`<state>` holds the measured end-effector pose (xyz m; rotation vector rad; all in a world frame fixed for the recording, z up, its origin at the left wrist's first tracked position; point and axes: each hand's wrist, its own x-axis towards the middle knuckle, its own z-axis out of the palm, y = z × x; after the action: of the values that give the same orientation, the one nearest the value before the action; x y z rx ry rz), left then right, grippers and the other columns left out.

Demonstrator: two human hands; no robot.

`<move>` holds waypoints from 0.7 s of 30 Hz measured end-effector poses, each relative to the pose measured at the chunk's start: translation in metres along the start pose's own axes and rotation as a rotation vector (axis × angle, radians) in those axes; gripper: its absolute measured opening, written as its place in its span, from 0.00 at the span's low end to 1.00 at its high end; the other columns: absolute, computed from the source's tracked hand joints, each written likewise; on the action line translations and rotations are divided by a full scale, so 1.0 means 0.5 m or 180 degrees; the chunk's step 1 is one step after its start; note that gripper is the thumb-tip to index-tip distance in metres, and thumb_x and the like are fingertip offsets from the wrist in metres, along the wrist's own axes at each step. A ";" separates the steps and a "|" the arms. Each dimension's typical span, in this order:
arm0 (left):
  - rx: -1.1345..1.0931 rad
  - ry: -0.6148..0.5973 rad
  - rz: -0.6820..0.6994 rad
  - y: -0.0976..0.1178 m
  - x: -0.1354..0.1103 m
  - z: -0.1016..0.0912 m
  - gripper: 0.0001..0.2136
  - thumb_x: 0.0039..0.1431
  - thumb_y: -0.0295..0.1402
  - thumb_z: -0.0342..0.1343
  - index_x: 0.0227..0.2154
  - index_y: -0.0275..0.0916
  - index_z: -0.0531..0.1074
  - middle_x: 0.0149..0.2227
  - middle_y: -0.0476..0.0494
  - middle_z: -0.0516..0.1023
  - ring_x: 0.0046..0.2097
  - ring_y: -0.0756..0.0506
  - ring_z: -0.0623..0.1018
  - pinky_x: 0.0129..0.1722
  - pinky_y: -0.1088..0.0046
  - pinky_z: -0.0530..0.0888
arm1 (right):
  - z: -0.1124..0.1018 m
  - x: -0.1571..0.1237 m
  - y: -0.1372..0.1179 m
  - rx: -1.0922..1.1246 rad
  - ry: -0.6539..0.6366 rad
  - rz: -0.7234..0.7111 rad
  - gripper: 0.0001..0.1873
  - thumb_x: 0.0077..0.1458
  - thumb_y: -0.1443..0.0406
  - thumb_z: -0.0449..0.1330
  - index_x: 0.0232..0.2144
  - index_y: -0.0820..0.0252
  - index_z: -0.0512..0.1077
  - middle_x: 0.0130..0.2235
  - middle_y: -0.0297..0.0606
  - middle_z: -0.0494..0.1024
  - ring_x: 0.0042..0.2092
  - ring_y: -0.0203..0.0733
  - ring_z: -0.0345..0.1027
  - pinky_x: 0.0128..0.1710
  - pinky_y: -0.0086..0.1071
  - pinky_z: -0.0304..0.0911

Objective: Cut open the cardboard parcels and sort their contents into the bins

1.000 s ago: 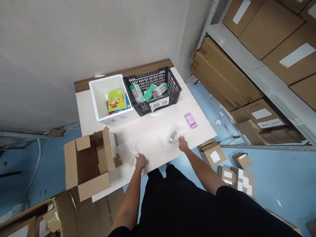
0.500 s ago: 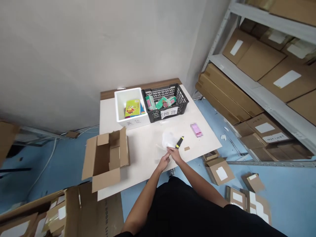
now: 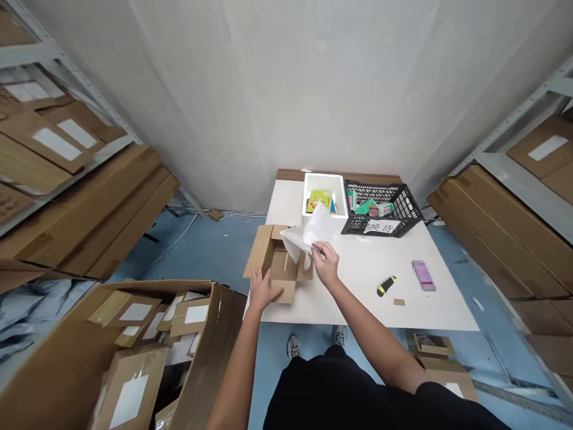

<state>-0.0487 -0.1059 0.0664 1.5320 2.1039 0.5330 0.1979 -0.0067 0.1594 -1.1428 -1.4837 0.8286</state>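
My right hand (image 3: 326, 263) pinches a crumpled, thin white packing sheet (image 3: 308, 233), lifted over the right side of an open cardboard box (image 3: 284, 289). Whether the sheet is plastic or foam I cannot tell. At the near left corner of the box, my left hand (image 3: 263, 289) grips its edge, thumb on the near flap. The box stands at the left end of the white table (image 3: 349, 298) with its flaps folded out. Part of its inside is hidden by the sheet. To the right lie a black and yellow box cutter (image 3: 385, 286) and a small brown cardboard piece (image 3: 399, 302).
Behind stand a white bin (image 3: 325, 179) with booklets and a black crate (image 3: 385, 230) with green and white packages. A blurred-out pink item (image 3: 423, 276) lies on the right. A large carton (image 3: 224, 322) of parcels is at lower left. Shelves of boxes (image 3: 62, 137) flank both sides.
My view has swung left. The white sheet has risen from the table and moved to the box in my right hand. My left hand has left the right one and taken the box edge.
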 end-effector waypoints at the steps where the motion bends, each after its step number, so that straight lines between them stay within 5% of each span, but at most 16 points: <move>1: 0.0194 -0.0166 -0.0026 -0.025 0.003 -0.004 0.42 0.43 0.43 0.74 0.63 0.38 0.71 0.74 0.27 0.56 0.76 0.22 0.48 0.72 0.44 0.51 | 0.042 0.004 -0.004 -0.0022 -0.0085 -0.0126 0.13 0.64 0.60 0.59 0.46 0.52 0.80 0.52 0.45 0.79 0.57 0.51 0.72 0.60 0.45 0.68; 5: 0.0508 -0.0452 0.0245 -0.059 -0.022 0.020 0.37 0.49 0.40 0.71 0.64 0.38 0.70 0.74 0.26 0.53 0.73 0.26 0.58 0.67 0.51 0.61 | 0.189 -0.002 0.038 -0.0667 -0.1103 -0.0023 0.16 0.62 0.65 0.57 0.49 0.54 0.80 0.53 0.45 0.80 0.58 0.52 0.71 0.62 0.46 0.65; 9: 0.0617 -0.0356 0.0375 -0.044 -0.070 0.059 0.26 0.54 0.34 0.67 0.58 0.44 0.76 0.66 0.32 0.66 0.67 0.31 0.67 0.62 0.54 0.67 | 0.240 -0.069 0.103 -0.1175 -0.2044 0.0381 0.17 0.49 0.69 0.65 0.43 0.60 0.82 0.49 0.47 0.83 0.56 0.59 0.73 0.60 0.47 0.65; 16: -0.0093 -0.0184 0.0167 -0.043 -0.095 0.103 0.13 0.55 0.28 0.63 0.44 0.44 0.78 0.70 0.40 0.63 0.67 0.33 0.69 0.58 0.58 0.72 | 0.117 -0.205 0.185 -0.2349 -0.1918 0.0081 0.26 0.56 0.67 0.64 0.58 0.60 0.77 0.75 0.51 0.54 0.76 0.62 0.39 0.72 0.57 0.45; 21: -0.0321 -0.0323 0.0466 -0.007 -0.109 0.116 0.11 0.60 0.26 0.56 0.41 0.47 0.78 0.73 0.47 0.59 0.70 0.33 0.65 0.60 0.55 0.72 | -0.014 -0.233 0.191 -0.2511 -0.1946 0.0543 0.24 0.59 0.53 0.68 0.55 0.56 0.79 0.77 0.50 0.47 0.77 0.67 0.35 0.71 0.64 0.42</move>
<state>-0.0032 -0.1572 0.0260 1.6282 1.8709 0.5907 0.2274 -0.0886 0.0360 -1.6978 -2.3689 0.7559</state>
